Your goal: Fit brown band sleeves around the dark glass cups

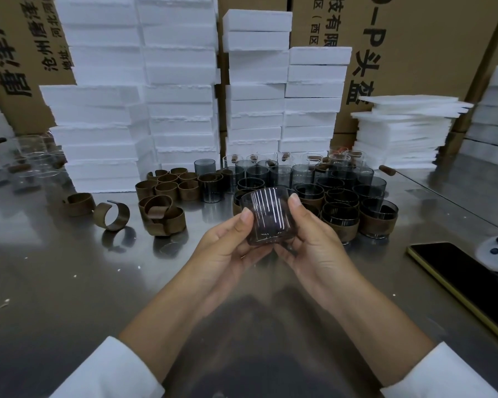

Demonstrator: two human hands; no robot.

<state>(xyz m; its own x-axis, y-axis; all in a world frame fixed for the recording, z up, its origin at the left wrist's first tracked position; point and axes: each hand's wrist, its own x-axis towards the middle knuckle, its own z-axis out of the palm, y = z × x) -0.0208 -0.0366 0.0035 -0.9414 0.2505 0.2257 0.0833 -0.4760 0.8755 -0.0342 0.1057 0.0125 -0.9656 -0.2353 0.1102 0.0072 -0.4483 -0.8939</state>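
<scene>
Your left grip (230, 242) and right grip (314, 248) both curl round one dark glass cup (266, 218). Your thumbs sit up near its rim and your fingers cup its base, holding it above the surface (69, 282) with the mouth tipped away from you. Just behind it stand sleeved cups (377, 222), and beyond those a block of bare dark cups (270, 173). To your left, loose brown band sleeves (161, 215) lie curled, with a tidier cluster of rings (170, 185) behind them. Stacks of white foam blocks (179, 81) rise at the back against cardboard boxes (414, 38). A phone (466, 282) lies at your right.
</scene>
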